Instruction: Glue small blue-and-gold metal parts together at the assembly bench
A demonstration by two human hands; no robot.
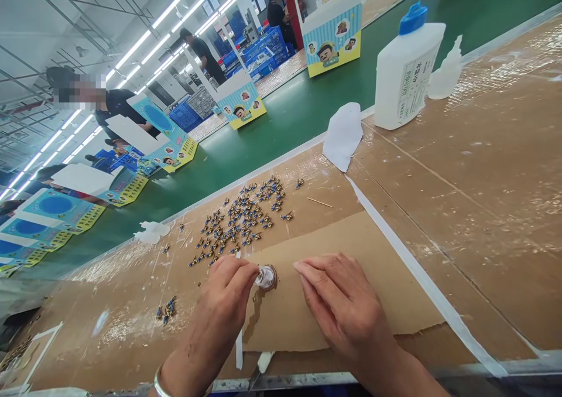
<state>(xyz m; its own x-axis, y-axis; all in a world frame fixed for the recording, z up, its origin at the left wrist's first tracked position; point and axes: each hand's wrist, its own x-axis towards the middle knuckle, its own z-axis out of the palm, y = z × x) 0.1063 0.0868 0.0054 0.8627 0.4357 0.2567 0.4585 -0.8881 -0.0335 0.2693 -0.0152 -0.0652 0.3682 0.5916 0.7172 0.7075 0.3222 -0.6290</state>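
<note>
My left hand [228, 291] is pinched, its fingertips pressed together beside a small round puddle of glue [266, 277] on a cardboard sheet [351, 250]; what the fingers hold is too small to make out. My right hand [340, 303] lies flat on the cardboard just right of the puddle, fingers together and stretched, holding nothing. Beyond the hands lies a scatter of several tiny blue-and-gold figurines [243, 218]. A thin stick [319, 202] lies to their right.
A white glue bottle with a blue cap [406, 69] and a small clear squeeze bottle [445, 72] stand at the back right. A white paper scrap [342, 134] lies near the green conveyor belt [281, 122], which carries cartoon boxes [331, 37]. Other people work across the belt.
</note>
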